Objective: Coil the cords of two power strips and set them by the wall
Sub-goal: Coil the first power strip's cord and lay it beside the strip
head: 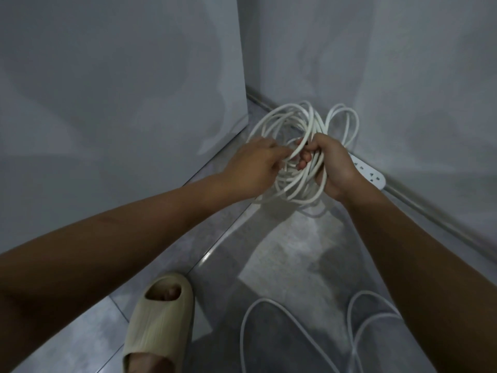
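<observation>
Right hand [332, 164] fist-closed around white round coiled cord [293, 152]; left hand [255, 168] pinches a loop. White plastic power strip [369, 175] beyond right fingers at grey wall corner [403, 76]. Loose white cord [357, 332] on grey tiled floor [290, 265] below.

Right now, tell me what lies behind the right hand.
A white power strip lies on the floor along the wall, behind the right hand; its near end is hidden.

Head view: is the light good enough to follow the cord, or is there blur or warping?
Head view: dim, bluish light; the coiled white cord stands out between left hand and right hand; wide-angle bending stretches the forearms at the edges; soft overall; dull glare on the floor tiles.
</observation>
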